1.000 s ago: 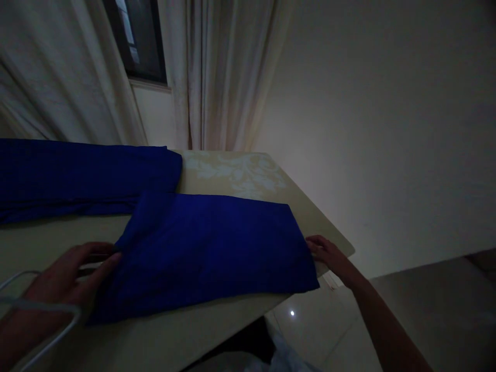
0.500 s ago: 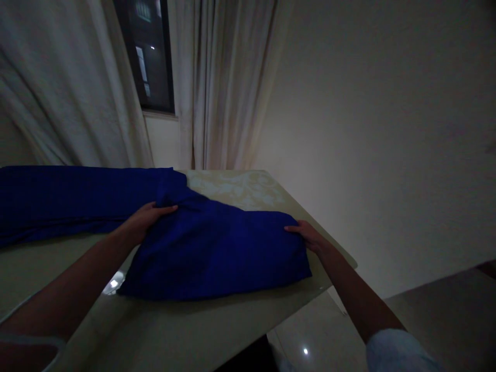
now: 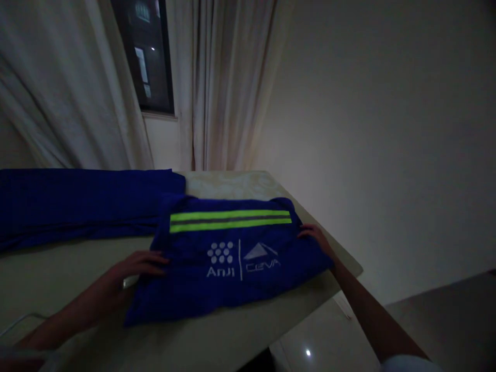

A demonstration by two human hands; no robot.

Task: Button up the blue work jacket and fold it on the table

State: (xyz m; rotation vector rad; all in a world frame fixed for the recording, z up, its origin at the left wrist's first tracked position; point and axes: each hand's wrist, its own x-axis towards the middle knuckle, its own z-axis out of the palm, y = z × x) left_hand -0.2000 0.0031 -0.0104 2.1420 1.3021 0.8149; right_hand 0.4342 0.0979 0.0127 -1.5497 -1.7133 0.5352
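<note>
Dim light (glare on floor (image 3: 323, 333))

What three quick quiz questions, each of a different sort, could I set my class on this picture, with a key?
1. True or false: the left hand and the right hand both touch the blue garment with lettering.

2. Multiple choice: apart from its dark line, what colour is the striped band on that garment?
A. Red
B. Bright yellow-green
C. White

3. Fill the gap: beyond the table, pale ____ hang on either side of the window.

Key: 1. True. 2. B. 3. Curtains.
</note>
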